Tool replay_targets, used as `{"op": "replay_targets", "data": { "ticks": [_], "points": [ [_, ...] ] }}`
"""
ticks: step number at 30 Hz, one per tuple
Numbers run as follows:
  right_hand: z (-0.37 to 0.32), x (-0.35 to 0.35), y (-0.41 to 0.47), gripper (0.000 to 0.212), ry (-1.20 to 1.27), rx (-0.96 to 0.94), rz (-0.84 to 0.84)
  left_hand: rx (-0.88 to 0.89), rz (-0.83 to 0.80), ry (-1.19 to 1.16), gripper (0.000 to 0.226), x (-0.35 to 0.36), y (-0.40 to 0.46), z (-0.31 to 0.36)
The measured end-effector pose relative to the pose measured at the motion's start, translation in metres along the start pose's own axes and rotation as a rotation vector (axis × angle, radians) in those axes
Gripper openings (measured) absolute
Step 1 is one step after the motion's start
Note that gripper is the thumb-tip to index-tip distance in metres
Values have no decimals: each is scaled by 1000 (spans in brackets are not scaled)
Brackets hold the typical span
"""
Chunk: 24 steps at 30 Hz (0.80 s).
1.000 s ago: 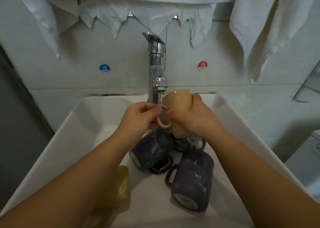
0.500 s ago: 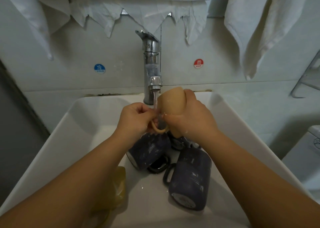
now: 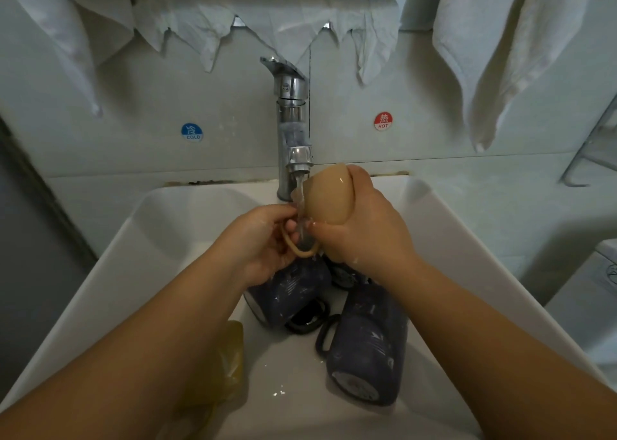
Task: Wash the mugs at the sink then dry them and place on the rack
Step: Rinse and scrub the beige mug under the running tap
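A tan mug [image 3: 329, 195] is held under the running tap [image 3: 293, 129], bottom up and tilted. My right hand [image 3: 364, 229] grips its body. My left hand [image 3: 263, 239] pinches its handle, and water runs past the fingers. Two dark blue mugs lie on their sides in the white sink [image 3: 140, 239]: one [image 3: 290, 292] just below my hands, the other [image 3: 367, 342] nearer to me on the right, base toward me. A third dark object behind them is mostly hidden.
A yellow sponge [image 3: 230, 363] lies in the sink under my left forearm. White towels [image 3: 484, 49] hang on the wall above. A wire rack [image 3: 594, 152] shows at the right edge. Cold and hot stickers flank the tap.
Both hands and the tan mug stay under the stream, with the mug shifted slightly so the water now runs along its side and handle. The blue mugs have not moved.
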State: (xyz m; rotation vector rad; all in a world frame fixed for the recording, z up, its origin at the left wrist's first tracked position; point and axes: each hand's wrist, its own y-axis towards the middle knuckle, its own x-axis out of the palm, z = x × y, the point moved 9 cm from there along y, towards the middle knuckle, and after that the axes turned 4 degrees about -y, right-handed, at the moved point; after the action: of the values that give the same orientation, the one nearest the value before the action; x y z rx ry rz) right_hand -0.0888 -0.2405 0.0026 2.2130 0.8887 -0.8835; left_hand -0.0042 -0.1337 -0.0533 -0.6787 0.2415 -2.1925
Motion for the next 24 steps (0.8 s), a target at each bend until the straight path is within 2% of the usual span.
{"op": "replay_targets", "data": {
  "ticks": [5,8,10,13,17,19,24],
  "points": [
    [0,-5,-1,93,5,-16,35,-65,31,-52,23,2,2,-2],
    [-7,-2,-3,93,-40,-55,41,-56,103,-14,32,-2,4,-5],
    [-10,-1,-4,92,-62,-66,57,36,144,-17,34,-3,6,0],
    [1,-9,0,89,-12,9,92,218,75,49,28,5,5,12],
    [10,-9,1,89,32,78,80,570,81,505,23,12,-8,30],
    [10,-4,1,89,45,92,48,702,129,611,23,10,-16,41],
    [15,8,1,86,116,181,-67,662,132,620,23,5,-14,48]
  ]
}}
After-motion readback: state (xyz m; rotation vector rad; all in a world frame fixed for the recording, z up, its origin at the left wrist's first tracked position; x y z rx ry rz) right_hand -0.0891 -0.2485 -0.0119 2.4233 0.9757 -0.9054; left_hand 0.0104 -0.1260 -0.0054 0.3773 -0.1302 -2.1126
